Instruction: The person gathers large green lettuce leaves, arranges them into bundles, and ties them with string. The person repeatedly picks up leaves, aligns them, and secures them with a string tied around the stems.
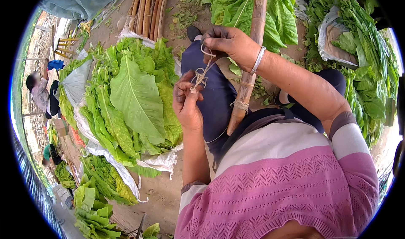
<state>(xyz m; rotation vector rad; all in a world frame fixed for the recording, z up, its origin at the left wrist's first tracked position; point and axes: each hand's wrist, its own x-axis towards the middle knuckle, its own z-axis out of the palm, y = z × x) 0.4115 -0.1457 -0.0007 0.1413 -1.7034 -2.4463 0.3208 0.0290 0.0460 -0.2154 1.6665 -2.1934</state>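
Note:
Between both hands is a tangled length of pale twine point(200, 77). My left hand point(187, 101) pinches its knotted lower part between thumb and fingers. Higher up, my right hand point(226, 44) grips a loop of the same twine; the fingers of both hands look dark-stained. A bamboo pole point(243, 93) slants past my right wrist, its near end against my lap, with cord wound around it close to that end. Large green leaves point(227, 5) hang along the pole's far part, and a thin string runs beside it there.
Broad green leaves, probably tobacco, lie in a heap point(136, 96) on white woven sacking point(161, 160) to my left. More leaves point(367, 93) are piled at the right. Several bamboo poles point(147, 11) lie on the ground ahead. Two people point(41, 95) are at the far left.

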